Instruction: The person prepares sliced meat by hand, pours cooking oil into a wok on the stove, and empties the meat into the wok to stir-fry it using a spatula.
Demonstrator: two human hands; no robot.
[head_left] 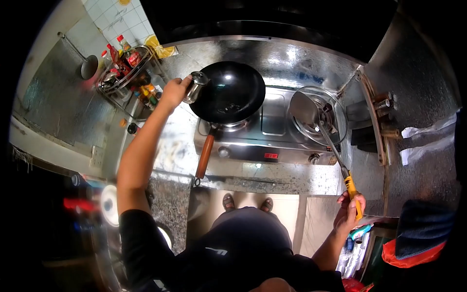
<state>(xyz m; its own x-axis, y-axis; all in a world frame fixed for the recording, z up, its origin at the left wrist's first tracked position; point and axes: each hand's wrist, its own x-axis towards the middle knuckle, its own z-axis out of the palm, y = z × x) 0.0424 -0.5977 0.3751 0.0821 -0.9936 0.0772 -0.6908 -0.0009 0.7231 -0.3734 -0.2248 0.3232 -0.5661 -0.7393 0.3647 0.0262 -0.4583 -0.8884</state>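
Black wok (228,92), one: sitting over the left burner of a steel stove (274,114), its wooden handle (206,152) jutting toward the person. Small shiny marks are showing in its bowl; whether they are liquid or only reflections, I cannot tell from where I am standing. Metal pot (195,88), small, shiny: the left hand (176,92) is holding it, fingers closed on its side — and it is overlapping the wok's left rim, leaning, with no stream that I am seeing. Spatula (329,142), long: the right hand (351,209) is gripping its yellow handle (350,187), fingers wrapped round, while the broad blade (305,110) is overlapping a round glass cover (340,104) at the right burner; touching or just above, I cannot tell. Bottles (131,54), several: standing in a rack beyond the left forearm. Ladle (89,67), one: hanging at the far left. Hazards, as I am judging them: the pot could be spilling outside the wok if the wrist is tipping it too early; the wok could be swinging round if a sleeve is catching its handle; the glass could be chipping if the blade is dropping — flame beneath, I cannot tell.
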